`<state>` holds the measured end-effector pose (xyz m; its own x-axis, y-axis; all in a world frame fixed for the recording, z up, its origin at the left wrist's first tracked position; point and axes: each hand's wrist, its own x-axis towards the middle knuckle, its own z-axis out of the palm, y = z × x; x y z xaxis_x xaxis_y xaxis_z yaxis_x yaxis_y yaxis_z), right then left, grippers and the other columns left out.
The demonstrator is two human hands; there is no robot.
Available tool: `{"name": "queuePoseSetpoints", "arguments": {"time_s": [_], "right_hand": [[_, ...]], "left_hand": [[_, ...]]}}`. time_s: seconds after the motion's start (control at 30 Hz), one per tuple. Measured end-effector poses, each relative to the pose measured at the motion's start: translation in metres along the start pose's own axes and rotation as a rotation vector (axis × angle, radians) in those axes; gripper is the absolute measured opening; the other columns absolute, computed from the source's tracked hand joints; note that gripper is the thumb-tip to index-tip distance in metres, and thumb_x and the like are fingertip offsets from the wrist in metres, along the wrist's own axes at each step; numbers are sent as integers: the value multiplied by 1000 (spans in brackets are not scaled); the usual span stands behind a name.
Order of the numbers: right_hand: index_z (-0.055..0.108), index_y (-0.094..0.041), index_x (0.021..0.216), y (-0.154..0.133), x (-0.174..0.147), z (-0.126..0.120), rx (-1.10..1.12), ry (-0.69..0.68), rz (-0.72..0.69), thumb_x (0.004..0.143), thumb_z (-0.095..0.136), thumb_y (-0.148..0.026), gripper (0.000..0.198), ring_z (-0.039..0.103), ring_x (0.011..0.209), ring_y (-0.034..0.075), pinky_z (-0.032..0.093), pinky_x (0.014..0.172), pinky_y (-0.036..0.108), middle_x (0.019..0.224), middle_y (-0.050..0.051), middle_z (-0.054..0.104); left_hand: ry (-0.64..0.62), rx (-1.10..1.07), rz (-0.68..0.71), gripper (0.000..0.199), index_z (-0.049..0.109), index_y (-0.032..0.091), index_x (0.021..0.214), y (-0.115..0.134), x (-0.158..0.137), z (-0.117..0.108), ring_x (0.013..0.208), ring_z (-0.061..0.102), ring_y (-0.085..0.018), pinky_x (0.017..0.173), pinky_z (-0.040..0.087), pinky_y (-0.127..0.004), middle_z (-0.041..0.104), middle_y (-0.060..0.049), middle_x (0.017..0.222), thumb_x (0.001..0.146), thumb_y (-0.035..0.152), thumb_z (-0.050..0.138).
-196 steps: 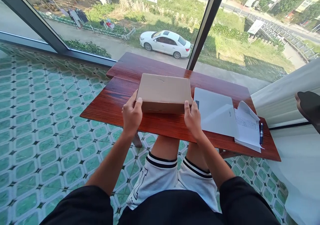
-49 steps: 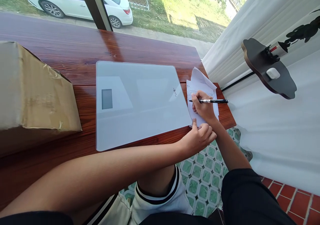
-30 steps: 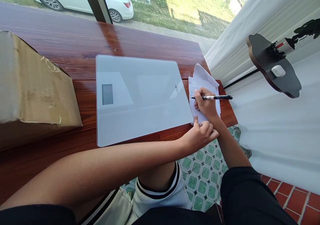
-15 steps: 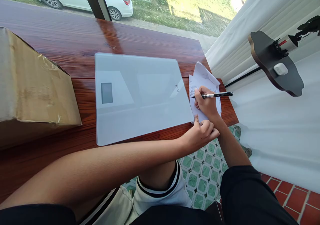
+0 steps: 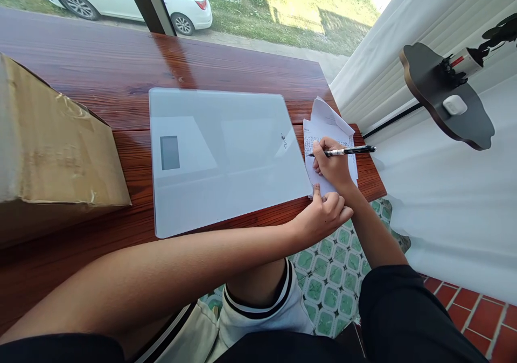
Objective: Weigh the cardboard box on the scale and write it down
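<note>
My right hand [image 5: 332, 163] is closed around a black pen [image 5: 357, 149] with a clear section. The pen slants across the hand, its tip at a sheet of paper [image 5: 323, 118] covered in part with rows of small writing. Other sheets lie under it, one with a curled corner. My left hand [image 5: 325, 209] is at the table's front edge, its thumb pressed on the paper's near corner and its fingers curled below, close to my right wrist. Just left of the paper lies a flat, glossy pale panel [image 5: 230, 163] with a grey rectangle and small dark lettering.
A cardboard box [image 5: 64, 142] stands on the left of the dark red wooden table [image 5: 242, 64]. At the right, a dark shelf [image 5: 432, 83] in front of the white curtain [image 5: 436, 190] holds a small white case [image 5: 454, 104]. A white car is parked outside the window.
The pen tip and right hand have shifted very slightly up the page. My left hand stays at the paper's corner. The camera view has moved a little.
</note>
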<state>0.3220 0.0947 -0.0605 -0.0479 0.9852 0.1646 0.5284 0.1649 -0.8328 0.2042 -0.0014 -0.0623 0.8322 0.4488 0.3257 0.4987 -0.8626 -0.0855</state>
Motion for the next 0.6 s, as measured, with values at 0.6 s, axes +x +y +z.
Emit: {"name": "queuePoseSetpoints", "arguments": {"time_s": [0.6], "right_hand": [[43,-20,70,-2,-4,-3,35,178,-38,98,54,-49,41,46,37,9,38,39,22,48,-4,50]], "left_hand": [[97,121,-19,32,58,16,115,3,-3,5,101,60,-21,91,62,-48,62,-9,109,96,14,32]]}}
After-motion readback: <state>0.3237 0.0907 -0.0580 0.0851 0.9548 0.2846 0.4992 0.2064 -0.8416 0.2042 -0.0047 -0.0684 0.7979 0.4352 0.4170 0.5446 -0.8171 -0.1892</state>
